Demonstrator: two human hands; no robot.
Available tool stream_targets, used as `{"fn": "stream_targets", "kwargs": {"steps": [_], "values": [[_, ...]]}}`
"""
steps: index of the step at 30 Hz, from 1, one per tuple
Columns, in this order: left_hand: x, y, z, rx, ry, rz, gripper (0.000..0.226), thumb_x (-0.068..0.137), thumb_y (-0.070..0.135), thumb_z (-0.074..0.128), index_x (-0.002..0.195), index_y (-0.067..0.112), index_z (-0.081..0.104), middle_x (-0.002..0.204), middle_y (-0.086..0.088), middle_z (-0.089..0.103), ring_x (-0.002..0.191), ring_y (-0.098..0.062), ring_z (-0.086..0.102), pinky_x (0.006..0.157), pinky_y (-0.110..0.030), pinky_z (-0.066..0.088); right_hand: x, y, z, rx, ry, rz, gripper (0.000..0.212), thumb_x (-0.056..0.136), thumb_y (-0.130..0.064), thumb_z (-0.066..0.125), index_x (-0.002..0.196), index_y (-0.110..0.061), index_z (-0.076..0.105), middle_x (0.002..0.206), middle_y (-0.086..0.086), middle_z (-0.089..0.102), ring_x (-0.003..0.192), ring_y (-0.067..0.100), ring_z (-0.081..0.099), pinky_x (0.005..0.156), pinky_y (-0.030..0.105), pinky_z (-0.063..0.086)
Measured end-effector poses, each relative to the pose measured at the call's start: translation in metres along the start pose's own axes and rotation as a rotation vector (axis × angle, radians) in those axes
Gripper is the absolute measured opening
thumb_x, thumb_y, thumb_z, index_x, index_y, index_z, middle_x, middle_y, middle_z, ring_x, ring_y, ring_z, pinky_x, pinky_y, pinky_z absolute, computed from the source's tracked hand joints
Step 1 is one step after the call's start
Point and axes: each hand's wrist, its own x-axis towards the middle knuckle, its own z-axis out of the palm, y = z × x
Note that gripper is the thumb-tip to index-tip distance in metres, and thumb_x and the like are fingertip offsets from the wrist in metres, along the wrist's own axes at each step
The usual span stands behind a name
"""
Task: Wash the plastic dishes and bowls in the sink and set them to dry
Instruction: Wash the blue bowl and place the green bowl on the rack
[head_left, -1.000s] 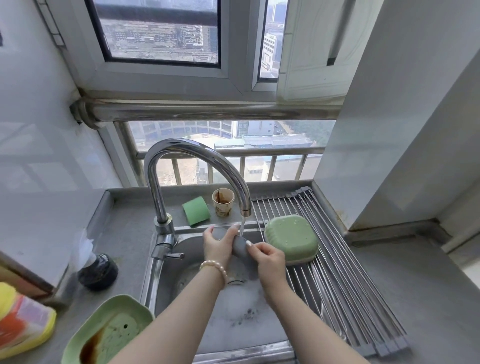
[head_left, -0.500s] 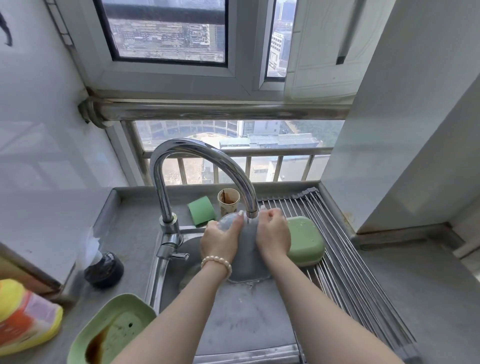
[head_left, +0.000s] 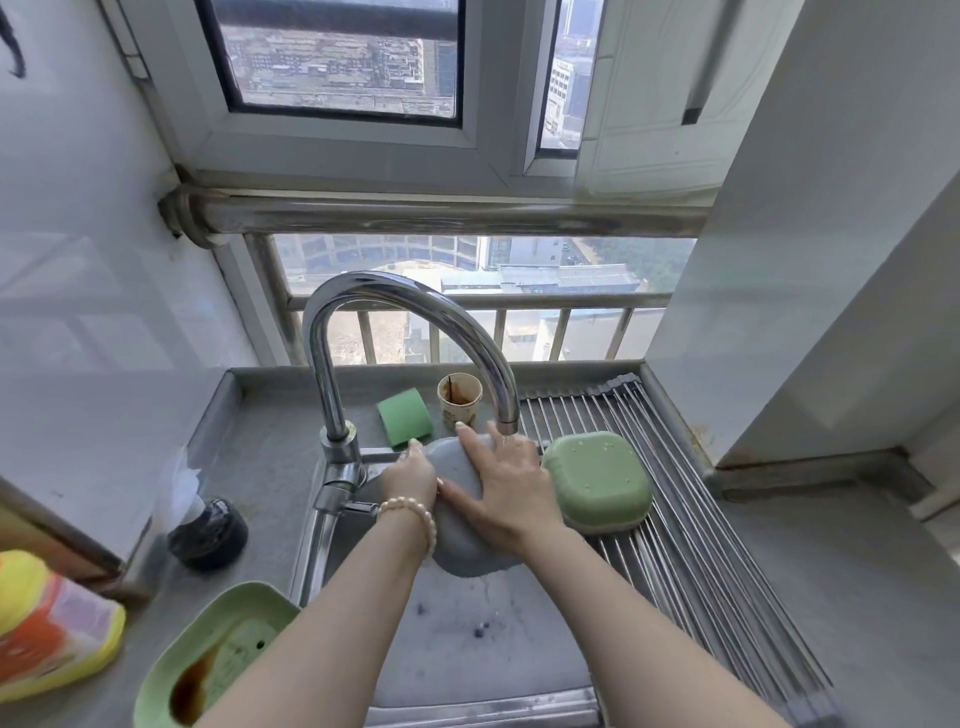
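Dirty green dish (head_left: 208, 654) nearest us on counter. Our left hand (head_left: 410, 480) grips grey dish (head_left: 462, 540) edge over sink (head_left: 467, 670); right hand (head_left: 498, 493) flat on it, fingers spread. Beyond fingertips, faucet (head_left: 415, 306) spout; right of them, green bowl (head_left: 597, 483) upturned on rack (head_left: 675, 519).

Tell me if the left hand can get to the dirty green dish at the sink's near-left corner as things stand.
Probably yes, once freed. The left hand grips the grey dish under the faucet, so it must let go first. The green dish lies just outside the left forearm, with nothing between them.
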Motion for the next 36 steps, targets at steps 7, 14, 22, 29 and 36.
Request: {"fn": "stream_targets", "kwargs": {"steps": [7, 14, 22, 29, 36], "values": [[-0.004, -0.002, 0.013, 0.314, -0.113, 0.22, 0.039, 0.101, 0.03, 0.042, 0.106, -0.001, 0.066, 0.123, -0.021, 0.062, 0.108, -0.033, 0.056, 0.087, -0.03, 0.039, 0.004, 0.03, -0.012, 0.551, 0.105, 0.338, 0.038, 0.098, -0.043, 0.042, 0.074, -0.016, 0.056, 0.085, 0.007, 0.063, 0.089, 0.028, 0.055, 0.072, 0.032, 0.036], [-0.04, -0.034, 0.041, 1.22, -0.125, 1.002, 0.08, 0.086, 0.055, -0.005, 0.148, 0.017, 0.028, 0.154, -0.009, 0.029, 0.142, -0.028, 0.022, 0.116, -0.043, 0.017, 0.012, 0.051, 0.001, 0.873, 0.175, 0.764, 0.03, 0.094, -0.022, 0.051, 0.077, -0.005, 0.069, 0.091, 0.014, 0.069, 0.085, 0.027, 0.058, 0.075, 0.03, 0.04], [-0.032, -0.039, 0.029, 1.335, -0.311, 1.159, 0.067, 0.092, 0.051, 0.0, 0.153, 0.027, 0.015, 0.161, -0.001, 0.005, 0.149, -0.024, -0.002, 0.119, -0.048, -0.001, 0.012, 0.048, 0.015, 0.98, 0.237, 0.897, 0.035, 0.097, -0.021, 0.049, 0.108, 0.008, 0.064, 0.112, 0.019, 0.066, 0.105, 0.034, 0.062, 0.084, 0.035, 0.047], [-0.023, -0.034, 0.015, 1.217, -0.326, 1.179, 0.069, 0.09, 0.056, 0.0, 0.153, 0.031, 0.008, 0.161, 0.007, 0.002, 0.148, -0.014, -0.007, 0.119, -0.041, -0.009, 0.022, 0.039, 0.007, 1.072, 0.245, 0.876, 0.032, 0.099, -0.019, 0.045, 0.108, 0.006, 0.062, 0.108, 0.019, 0.065, 0.102, 0.033, 0.063, 0.089, 0.039, 0.05], [-0.02, -0.028, 0.014, 1.265, -0.325, 1.026, 0.062, 0.092, 0.067, 0.017, 0.149, 0.047, 0.003, 0.161, 0.009, -0.008, 0.148, -0.018, -0.01, 0.118, -0.052, -0.004, 0.018, 0.037, 0.01, 1.026, 0.227, 0.833, 0.031, 0.099, -0.017, 0.043, 0.108, 0.005, 0.063, 0.108, 0.019, 0.065, 0.103, 0.03, 0.062, 0.084, 0.034, 0.048]]}}
